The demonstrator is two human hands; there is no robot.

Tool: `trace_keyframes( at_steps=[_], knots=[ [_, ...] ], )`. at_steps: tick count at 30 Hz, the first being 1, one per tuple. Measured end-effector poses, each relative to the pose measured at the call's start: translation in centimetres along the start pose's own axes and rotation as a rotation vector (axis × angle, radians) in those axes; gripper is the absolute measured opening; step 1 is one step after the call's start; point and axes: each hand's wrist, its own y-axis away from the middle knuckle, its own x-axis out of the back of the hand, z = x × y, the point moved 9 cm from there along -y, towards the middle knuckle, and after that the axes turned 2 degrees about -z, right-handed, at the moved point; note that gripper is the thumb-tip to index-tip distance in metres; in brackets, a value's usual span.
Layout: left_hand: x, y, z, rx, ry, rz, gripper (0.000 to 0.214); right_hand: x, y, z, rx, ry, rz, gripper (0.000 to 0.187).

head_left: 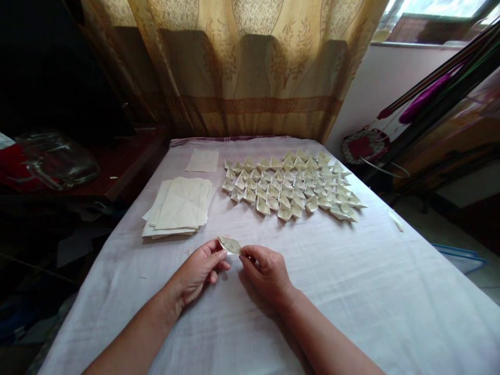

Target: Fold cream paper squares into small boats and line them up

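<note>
A person's left hand and right hand hold a paper boat, fingers pinched on opposite ends — seemingly final shaping, next needing a gentle, even spread.

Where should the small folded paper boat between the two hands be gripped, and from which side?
Probably pinch the paper boat lightly by its two narrow ends, coming from left and right. It is long, tapers at both ends and looks open in the middle, where squeezing might crush it. The left hand and right hand hold it near these ends.
</note>
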Motion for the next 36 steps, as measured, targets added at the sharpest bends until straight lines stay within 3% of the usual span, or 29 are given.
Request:
trace_keyframes(
  at_steps=[8,17,36],
  knots=[
    [0.8,0.1,-0.5,0.018,0.033,0.046,0.052,1.7,-1.0,0.9,-0.032,0.151,0.136,0.016],
    [2.3,0.1,0.9,-0.034,0.062,0.041,0.033,0.3,-3.4,2.6,0.029,0.574,-0.073,0.015],
    [4.3,0.4,2.8,-0.155,0.033,0.085,0.038,-1.6,-7.4,5.5,-0.08,0.667,-0.171,0.013]
  ],
)
